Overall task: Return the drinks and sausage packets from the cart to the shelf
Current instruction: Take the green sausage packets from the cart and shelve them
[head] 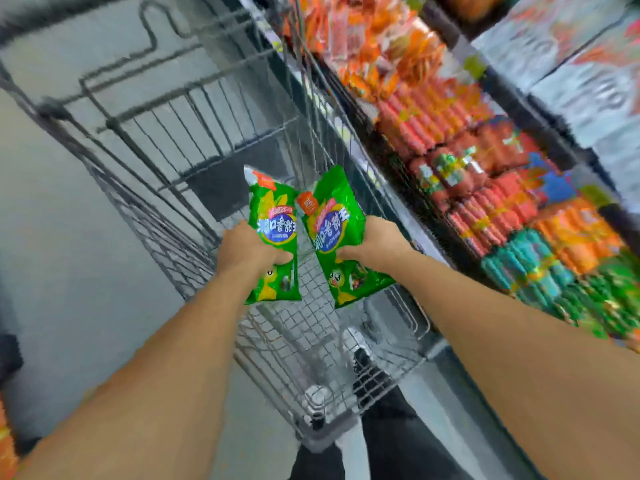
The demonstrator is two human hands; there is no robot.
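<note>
Two green sausage packets with blue and yellow print hang above the wire cart point(145, 140). My left hand point(247, 249) grips the left packet point(273, 216) at its middle. My right hand point(375, 242) grips the right packet point(334, 209), which tilts to the right. Both packets are held upright over the cart's basket, close together but apart. The shelf point(485, 174) on the right is packed with red, orange and green sausage packets. No drinks show in the cart.
The cart's mesh floor point(311, 327) lies under the packets. Grey floor point(69, 254) spreads to the left. My dark trouser leg and shoe point(367, 368) show beside the cart's near end. Boxes point(571, 64) sit on the upper shelf at right.
</note>
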